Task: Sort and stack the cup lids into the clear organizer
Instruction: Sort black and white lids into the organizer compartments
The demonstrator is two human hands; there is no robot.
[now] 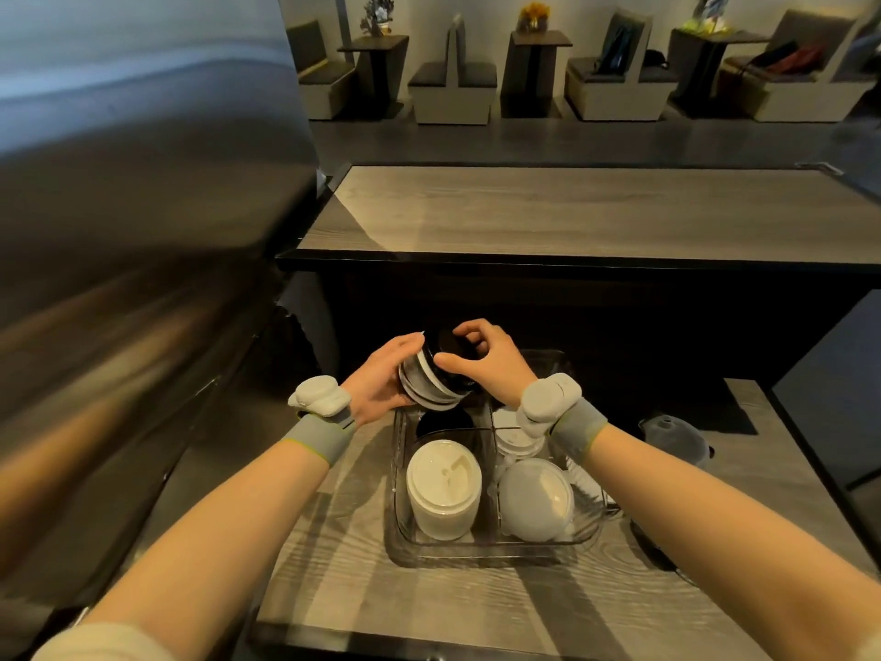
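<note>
Lid stack (426, 386) held over the clear organizer (491, 546)
My left hand (381, 379) cups it from the side; my right hand (491, 362) curls its fingers round the top black lid (441, 345).

This is a café or casual restaurant, seen from behind its service counter. Across the floor, upholstered booth seats (450, 88) stand paired with small dark tables (538, 50), each bearing a flower arrangement (534, 14). A raised wood-grain counter top (572, 217) runs beyond the lower worktop's (381, 589) far edge. A large stainless-steel appliance (143, 183) flanks its left edge. On it, stacked cup lids (443, 489) fill a clear organizer (491, 548).
</note>
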